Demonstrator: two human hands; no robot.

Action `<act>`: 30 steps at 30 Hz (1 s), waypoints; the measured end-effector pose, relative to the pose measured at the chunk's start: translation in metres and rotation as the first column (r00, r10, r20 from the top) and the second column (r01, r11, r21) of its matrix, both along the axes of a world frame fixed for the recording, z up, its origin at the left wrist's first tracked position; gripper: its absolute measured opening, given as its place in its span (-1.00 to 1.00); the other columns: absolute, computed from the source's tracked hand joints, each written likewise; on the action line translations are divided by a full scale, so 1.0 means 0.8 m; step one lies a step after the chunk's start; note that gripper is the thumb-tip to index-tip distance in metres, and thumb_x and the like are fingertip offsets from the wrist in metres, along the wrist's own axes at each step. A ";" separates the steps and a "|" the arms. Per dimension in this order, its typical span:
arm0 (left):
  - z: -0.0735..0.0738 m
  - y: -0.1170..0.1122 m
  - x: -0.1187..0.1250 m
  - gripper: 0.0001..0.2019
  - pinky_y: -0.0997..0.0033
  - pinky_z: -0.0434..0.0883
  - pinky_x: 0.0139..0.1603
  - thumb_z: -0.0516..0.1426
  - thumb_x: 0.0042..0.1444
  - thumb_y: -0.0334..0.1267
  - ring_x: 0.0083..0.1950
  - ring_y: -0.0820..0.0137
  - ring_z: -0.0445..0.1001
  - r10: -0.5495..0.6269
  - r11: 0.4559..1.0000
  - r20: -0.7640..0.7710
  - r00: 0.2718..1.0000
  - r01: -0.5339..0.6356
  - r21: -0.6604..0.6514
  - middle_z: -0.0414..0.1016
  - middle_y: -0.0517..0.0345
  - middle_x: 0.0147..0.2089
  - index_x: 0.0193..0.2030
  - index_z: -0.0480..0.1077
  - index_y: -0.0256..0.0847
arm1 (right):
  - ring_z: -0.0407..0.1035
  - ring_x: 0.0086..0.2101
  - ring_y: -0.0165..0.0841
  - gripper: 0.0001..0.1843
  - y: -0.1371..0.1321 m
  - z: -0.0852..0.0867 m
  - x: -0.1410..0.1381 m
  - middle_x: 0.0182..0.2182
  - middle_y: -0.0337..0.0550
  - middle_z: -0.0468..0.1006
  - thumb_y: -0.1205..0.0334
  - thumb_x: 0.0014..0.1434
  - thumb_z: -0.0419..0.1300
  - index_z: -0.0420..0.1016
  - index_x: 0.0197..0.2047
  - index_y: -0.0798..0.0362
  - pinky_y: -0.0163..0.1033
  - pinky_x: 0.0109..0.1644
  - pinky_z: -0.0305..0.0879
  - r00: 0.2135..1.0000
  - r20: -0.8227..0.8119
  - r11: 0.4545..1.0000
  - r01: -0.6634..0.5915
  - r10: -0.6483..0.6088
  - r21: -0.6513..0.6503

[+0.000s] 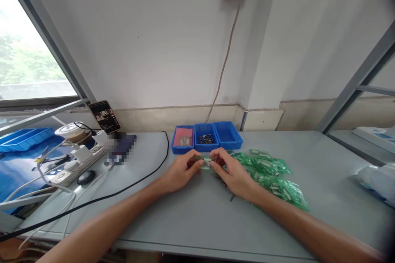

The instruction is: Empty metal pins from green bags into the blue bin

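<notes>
Between both hands is a small green-tinted plastic bag [206, 164] with pale or metallic pieces in it, too small to name. My left hand [182, 169] pinches the bag's left side between thumb and fingers. At its right side, my right hand [230, 171] grips it the same way. Dark, thin pieces lie partly hidden under my right hand. Just behind the hands stand blue bins: the left bin [174, 143] holds a reddish sheet and a clear bag, and the middle bin [206, 146] holds loose metal screws or pins. Filled green bags [271, 168] lie to the right.
The right-hand blue bin [228, 135] adjoins the others. A black cable [123, 189] crosses the grey table [185, 222] on the left, near a power strip [77, 164], a round black object [86, 177] and a propped phone [105, 116]. Metal frames flank both sides.
</notes>
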State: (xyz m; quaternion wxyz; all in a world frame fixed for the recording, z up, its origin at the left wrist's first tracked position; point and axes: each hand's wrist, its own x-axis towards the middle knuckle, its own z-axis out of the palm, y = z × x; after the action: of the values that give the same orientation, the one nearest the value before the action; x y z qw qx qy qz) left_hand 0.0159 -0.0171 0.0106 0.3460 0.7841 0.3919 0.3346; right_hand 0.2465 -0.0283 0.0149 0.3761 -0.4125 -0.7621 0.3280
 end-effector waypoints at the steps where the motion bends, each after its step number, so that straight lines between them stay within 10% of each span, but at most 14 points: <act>1: -0.001 0.001 0.000 -0.70 0.47 0.30 -0.30 0.06 0.48 0.00 -0.34 0.44 0.41 0.022 1.000 -0.004 1.000 -0.022 0.021 0.53 0.23 -0.32 -0.06 0.41 -0.20 | 0.33 -0.33 -0.33 -0.89 0.000 0.000 0.000 -0.30 -0.27 0.45 0.14 0.46 0.08 0.33 -0.01 -0.07 -0.24 -0.24 0.27 1.000 -0.022 1.000 0.020 -0.020 0.004; 22: -0.003 0.005 -0.007 -0.71 0.39 0.36 -0.10 -0.08 0.47 -0.37 -0.17 0.39 0.45 0.065 0.961 -0.041 0.997 -0.051 0.271 0.53 0.11 -0.07 0.15 0.40 -0.12 | 0.41 -0.23 -0.28 -0.74 0.012 -0.014 0.006 -0.16 -0.21 0.55 0.30 0.35 0.15 0.52 0.05 -0.13 -0.14 -0.06 0.36 0.998 0.001 0.985 0.057 -0.058 0.162; 30: 0.003 0.000 -0.002 -0.76 0.39 0.40 -0.14 0.12 0.44 -0.12 -0.22 0.39 0.44 0.051 0.951 -0.094 0.994 -0.019 0.307 0.56 0.10 -0.08 0.12 0.47 -0.14 | 0.44 -0.25 -0.26 -0.82 0.009 -0.002 0.008 -0.19 -0.19 0.58 0.07 0.45 0.13 0.54 -0.04 -0.13 -0.13 -0.13 0.38 0.995 -0.014 0.984 0.103 -0.102 0.143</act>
State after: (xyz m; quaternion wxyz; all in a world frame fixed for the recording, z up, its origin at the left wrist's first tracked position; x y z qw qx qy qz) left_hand 0.0141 -0.0174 0.0130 0.1942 0.8369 0.3662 0.3574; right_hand 0.2525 -0.0209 0.0130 0.4238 -0.4221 -0.7602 0.2536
